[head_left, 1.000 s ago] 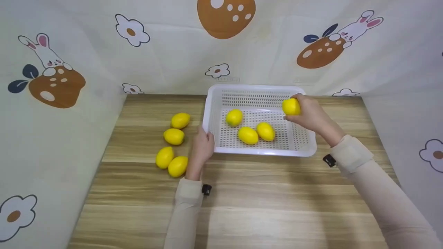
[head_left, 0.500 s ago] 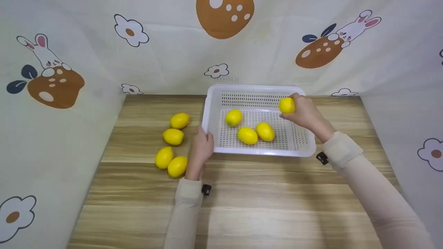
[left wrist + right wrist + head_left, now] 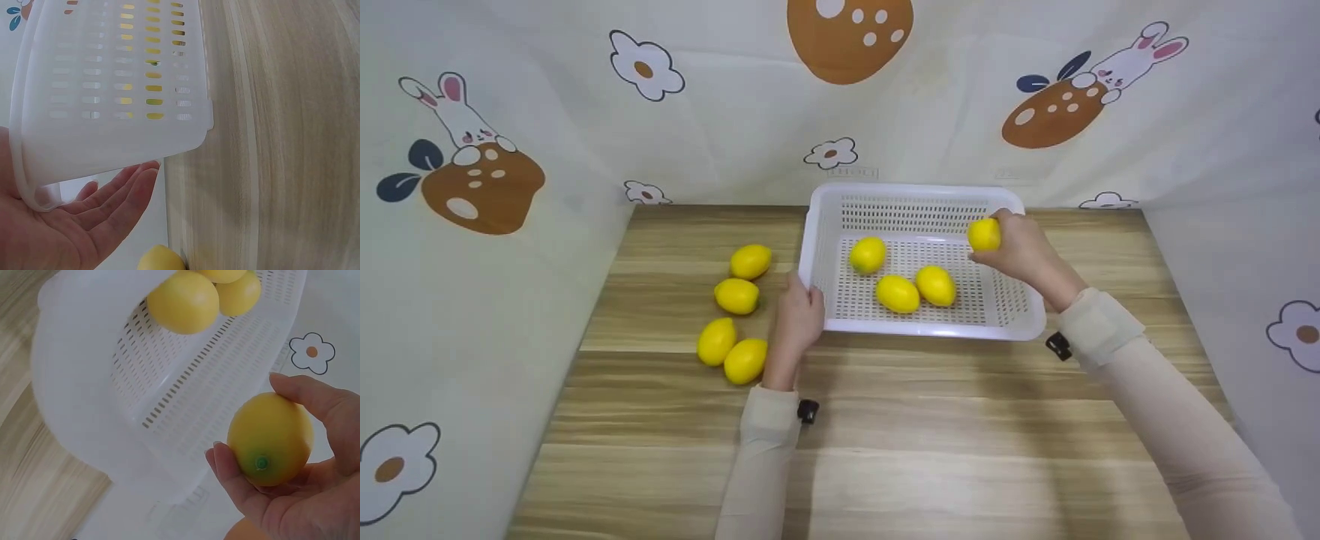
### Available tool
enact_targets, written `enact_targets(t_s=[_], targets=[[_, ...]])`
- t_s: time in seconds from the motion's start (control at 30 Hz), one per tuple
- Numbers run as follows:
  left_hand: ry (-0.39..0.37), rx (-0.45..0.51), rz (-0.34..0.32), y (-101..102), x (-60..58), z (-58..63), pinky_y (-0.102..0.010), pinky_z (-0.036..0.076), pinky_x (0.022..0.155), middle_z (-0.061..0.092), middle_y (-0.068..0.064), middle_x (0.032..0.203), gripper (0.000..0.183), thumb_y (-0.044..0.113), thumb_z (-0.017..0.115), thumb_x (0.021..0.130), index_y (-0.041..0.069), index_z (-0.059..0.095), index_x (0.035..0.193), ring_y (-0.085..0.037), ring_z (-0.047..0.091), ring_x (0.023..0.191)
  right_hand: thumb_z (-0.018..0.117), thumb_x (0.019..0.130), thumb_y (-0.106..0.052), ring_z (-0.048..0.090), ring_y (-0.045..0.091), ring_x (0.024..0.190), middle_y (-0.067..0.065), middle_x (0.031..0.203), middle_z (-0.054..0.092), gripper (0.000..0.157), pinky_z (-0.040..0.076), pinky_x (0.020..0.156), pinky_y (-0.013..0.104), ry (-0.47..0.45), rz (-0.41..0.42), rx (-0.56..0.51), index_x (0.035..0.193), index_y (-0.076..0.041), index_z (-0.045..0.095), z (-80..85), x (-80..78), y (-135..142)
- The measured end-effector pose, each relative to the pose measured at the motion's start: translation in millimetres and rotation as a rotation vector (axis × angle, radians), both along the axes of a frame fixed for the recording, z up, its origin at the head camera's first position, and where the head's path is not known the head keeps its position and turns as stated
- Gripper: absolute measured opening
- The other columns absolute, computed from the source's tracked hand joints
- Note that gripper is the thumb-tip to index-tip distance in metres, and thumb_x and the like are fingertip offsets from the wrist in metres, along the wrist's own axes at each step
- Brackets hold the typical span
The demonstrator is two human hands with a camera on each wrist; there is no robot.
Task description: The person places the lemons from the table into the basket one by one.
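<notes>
A white slotted plastic basket (image 3: 930, 330) stands toward the back of the wooden table, with three yellow lemons (image 3: 898, 293) lying on its bottom. My left hand (image 3: 800, 313) holds the basket's left rim; the left wrist view has its fingers (image 3: 121, 202) reaching along the outside, below the rim. Over the right part of the basket, my right hand (image 3: 1024, 247) grips another lemon (image 3: 984, 235) between thumb and fingers. Its green stem end shows in the right wrist view, where the lemon (image 3: 270, 439) appears just beyond the basket wall.
Several more lemons (image 3: 736, 296) lie on the table (image 3: 930, 450) left of the basket, the lowest right beside my left wrist. A patterned pale cloth (image 3: 720, 112) hangs close behind the basket and along both sides.
My right hand has shifted a little to the left with its lemon, then dipped slightly. The left hand, the basket and the other lemons have stayed in place.
</notes>
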State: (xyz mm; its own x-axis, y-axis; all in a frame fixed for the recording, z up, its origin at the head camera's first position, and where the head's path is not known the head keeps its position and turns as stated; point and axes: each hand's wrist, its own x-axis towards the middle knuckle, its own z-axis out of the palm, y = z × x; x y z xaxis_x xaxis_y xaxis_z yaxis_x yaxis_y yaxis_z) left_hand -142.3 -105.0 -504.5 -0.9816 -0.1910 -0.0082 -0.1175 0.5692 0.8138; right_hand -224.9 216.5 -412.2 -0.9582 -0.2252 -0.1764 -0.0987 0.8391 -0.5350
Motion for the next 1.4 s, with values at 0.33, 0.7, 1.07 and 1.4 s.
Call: enact_targets(t_s=[0.33,0.7,1.07,1.4], targets=[[-0.03,0.018,-0.007,0.4,-0.4,1.5,-0.051,0.057,0.08,0.066,-0.035,0.112,0.039,0.011,0.042,0.107,-0.014,0.042,0.137,-0.032,0.063,0.087,0.079,0.091,-0.017,0.058,0.04,0.102,0.03,0.12,0.059,0.07,0.053,0.09,0.05,-0.058,0.014,0.043,0.142,0.017,0.044,-8.6,1.2,1.8],[0.0,-0.001,-0.01,1.3,1.2,2.2,-0.053,0.058,0.085,0.066,-0.036,0.116,0.039,0.009,0.043,0.107,-0.014,0.042,0.137,-0.037,0.067,0.093,0.077,0.095,-0.02,0.057,0.05,0.124,0.039,0.142,0.052,0.075,0.05,0.106,0.06,-0.11,-0.012,0.036,0.149,0.015,0.039,1.6,2.0,2.3],[-0.011,0.015,-0.005,1.9,1.1,2.0,-0.053,0.058,0.09,0.065,-0.037,0.125,0.041,0.01,0.043,0.107,-0.014,0.042,0.141,-0.039,0.07,0.105,0.076,0.096,-0.022,0.056,0.053,0.126,0.041,0.145,0.05,0.075,0.051,0.105,0.059,-0.107,-0.018,0.029,0.15,0.015,0.039,7.7,6.4,4.8],[-0.007,0.024,-0.008,2.1,1.6,1.7,-0.055,0.058,0.093,0.064,-0.039,0.126,0.042,0.008,0.044,0.108,-0.014,0.04,0.143,-0.042,0.069,0.108,0.074,0.096,-0.019,0.058,0.053,0.119,0.04,0.141,0.052,0.071,0.051,0.102,0.063,0.033,-0.072,-0.031,0.149,0.015,0.04,5.8,28.0,16.2]])
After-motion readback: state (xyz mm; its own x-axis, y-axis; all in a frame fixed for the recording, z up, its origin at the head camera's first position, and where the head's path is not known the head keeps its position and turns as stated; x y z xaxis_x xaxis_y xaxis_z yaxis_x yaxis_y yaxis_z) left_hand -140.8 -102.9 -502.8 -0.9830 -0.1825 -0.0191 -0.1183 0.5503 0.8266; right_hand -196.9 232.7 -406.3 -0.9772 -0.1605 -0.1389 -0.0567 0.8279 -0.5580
